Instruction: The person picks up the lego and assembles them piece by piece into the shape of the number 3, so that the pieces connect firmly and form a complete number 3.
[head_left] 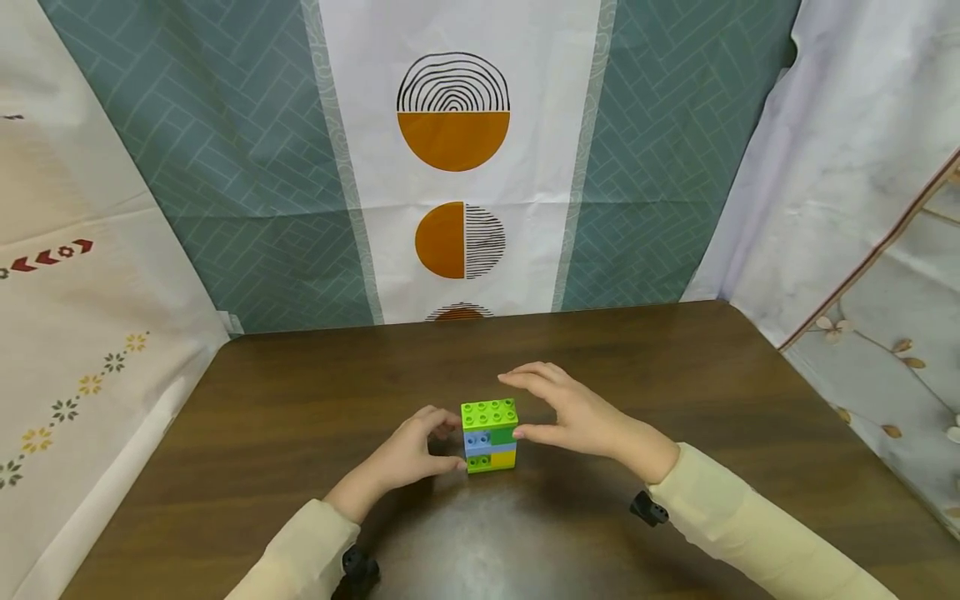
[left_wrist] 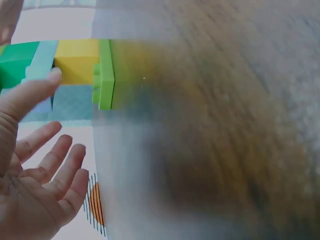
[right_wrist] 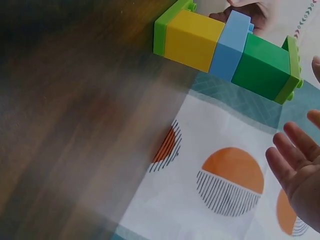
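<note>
A small stack of toy building bricks (head_left: 489,433) stands upright on the table, between the two hands. It has a lime green plate (head_left: 489,414) on top, a dark green brick (right_wrist: 262,62), a light blue plate (right_wrist: 231,46), a yellow brick (right_wrist: 194,39) and a lime green base plate (left_wrist: 105,75). My left hand (head_left: 408,457) is beside its left side, fingers spread and thumb at the lower corner; whether the thumb touches cannot be told. On the other side, my right hand (head_left: 573,414) has its fingers extended and apart, thumb close to the dark green brick.
The dark brown wooden table (head_left: 315,383) extends around the stack. Behind it hangs a teal and white curtain (head_left: 465,187) with orange circles. Pale patterned cloths hang at the left (head_left: 82,317) and right (head_left: 847,217). A small black device (head_left: 648,508) sits at the right wrist.
</note>
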